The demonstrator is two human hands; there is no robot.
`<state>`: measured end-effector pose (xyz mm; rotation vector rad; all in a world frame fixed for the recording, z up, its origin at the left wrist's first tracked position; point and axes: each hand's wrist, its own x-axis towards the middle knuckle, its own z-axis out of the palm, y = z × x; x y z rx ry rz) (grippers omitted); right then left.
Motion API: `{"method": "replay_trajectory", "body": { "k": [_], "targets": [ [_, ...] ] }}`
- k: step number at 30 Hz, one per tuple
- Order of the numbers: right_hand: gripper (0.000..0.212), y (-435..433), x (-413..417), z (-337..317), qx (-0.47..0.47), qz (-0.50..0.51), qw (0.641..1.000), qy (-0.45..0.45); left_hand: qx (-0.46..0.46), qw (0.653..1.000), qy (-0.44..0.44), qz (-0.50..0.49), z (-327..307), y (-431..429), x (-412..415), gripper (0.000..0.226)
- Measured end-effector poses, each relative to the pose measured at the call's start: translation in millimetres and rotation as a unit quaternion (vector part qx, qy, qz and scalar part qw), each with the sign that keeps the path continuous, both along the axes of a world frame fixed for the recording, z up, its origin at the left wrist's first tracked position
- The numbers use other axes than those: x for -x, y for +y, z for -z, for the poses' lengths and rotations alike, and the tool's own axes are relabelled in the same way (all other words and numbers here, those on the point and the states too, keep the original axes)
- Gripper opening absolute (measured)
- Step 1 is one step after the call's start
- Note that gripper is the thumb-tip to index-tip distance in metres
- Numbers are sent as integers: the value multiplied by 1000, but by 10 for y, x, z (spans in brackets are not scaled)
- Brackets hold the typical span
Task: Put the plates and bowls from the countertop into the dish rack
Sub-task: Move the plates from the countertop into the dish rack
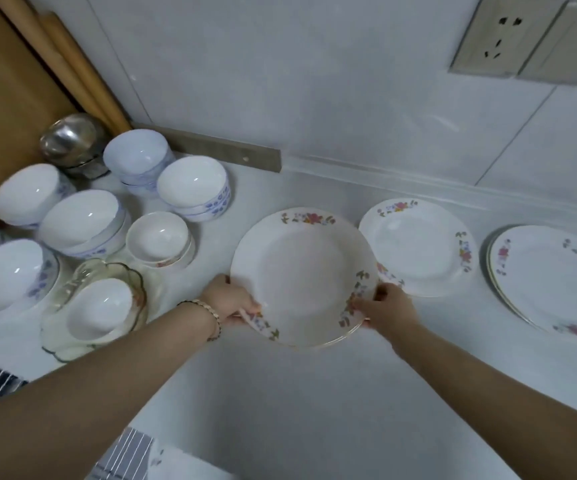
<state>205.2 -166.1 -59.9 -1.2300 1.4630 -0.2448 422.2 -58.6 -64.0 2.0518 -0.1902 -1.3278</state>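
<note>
both hands on the floral plate stack

the plates at far right [554, 282] are cut off by the frame edge, and the bowls at far left [6, 271] are blurred and partly out of view. how many plates sit in the held stack [302, 275] is hard to tell; only thin rims show beneath. the stack is on the white countertop [280, 393], between the hands. the left hand [231, 299] pinches its near-left rim, and the right hand [389, 308] pinches the near-right rim, thumbs on top.

Wall socket [507, 38] on tiled wall, wooden rolling pins [72, 69] leaning in the corner.
</note>
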Motion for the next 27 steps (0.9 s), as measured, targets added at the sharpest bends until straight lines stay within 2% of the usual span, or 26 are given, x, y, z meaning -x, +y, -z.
{"method": "replay_trajectory", "body": {
  "k": [2, 5, 7, 10, 13, 16, 23, 27],
  "targets": [
    [31, 239, 215, -117, 2, -18, 1000, -7, 21, 1000, -3, -13, -123, 314, 249, 48],
    [32, 699, 577, -245, 9, -42, 999, -14, 36, 999, -20, -34, -249, 868, 658, 50],
    [29, 1045, 804, -322, 9, -58, 998, -25, 30, 998, -23, -47, -324, 1258, 931, 43],
    [17, 1608, 1048, -389, -3, -107, 994, -26, -22, 998, -19, -48, -435, 1842, 1283, 8],
    [16, 2173, 1158, -303, -27, -122, 992, -18, -93, 996, 6, -13, -429, 2408, 1448, 17],
    [26, 2701, 1147, -152, -75, -134, 988, -12, -131, 991, -1, -12, -367, 2960, 1457, 14],
    [26, 3805, 841, 304, -155, -112, 981, -15, -228, 973, -10, 43, -72, 3893, 1059, 23],
    [29, 4221, 527, 725, -195, -71, 978, 4, -233, 972, -13, 19, 354, 4192, 677, 20]
  ]
}}
